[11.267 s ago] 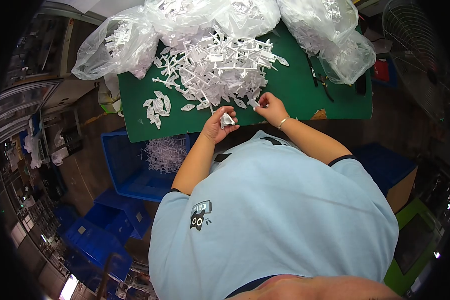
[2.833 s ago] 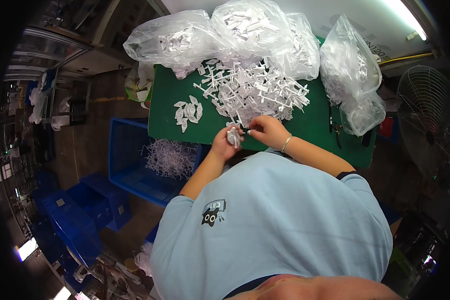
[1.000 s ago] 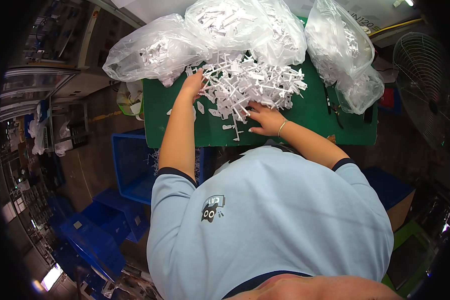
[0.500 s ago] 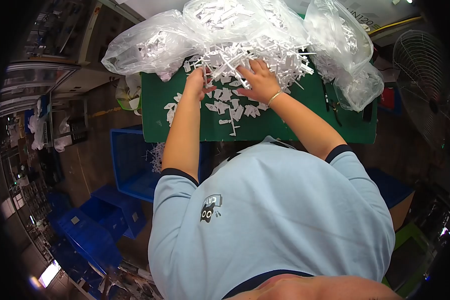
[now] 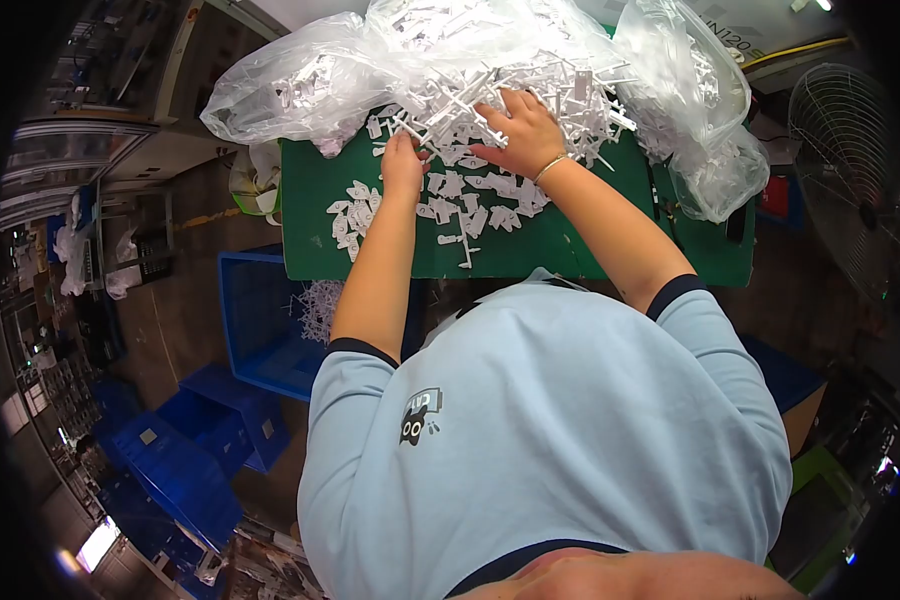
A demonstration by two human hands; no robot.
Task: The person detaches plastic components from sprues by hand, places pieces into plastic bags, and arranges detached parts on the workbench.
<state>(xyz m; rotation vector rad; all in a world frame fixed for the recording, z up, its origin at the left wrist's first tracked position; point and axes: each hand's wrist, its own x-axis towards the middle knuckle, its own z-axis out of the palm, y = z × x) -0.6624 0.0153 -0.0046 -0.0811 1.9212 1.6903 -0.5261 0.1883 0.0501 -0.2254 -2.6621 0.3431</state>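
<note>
My right hand rests on the near side of a heap of thin white plastic sprues, fingers spread. My left hand is at the heap's left edge, its fingers drawn together around a white plastic piece; its exact shape is partly hidden. Between and below the hands, small flat white plastic parts lie loose on the green tabletop. Another cluster of such parts lies left of my left forearm. One branched sprue lies nearer the table's front edge.
Clear plastic bags full of white parts stand at the back left and right. Dark hand tools lie on the right side. A blue crate holding sprues sits below the table's left front. A fan stands at right.
My left hand has turned and its fingers have drawn together, uncovering more of the loose parts at left. My right hand has shifted slightly up into the heap, and the sprues there have moved.
</note>
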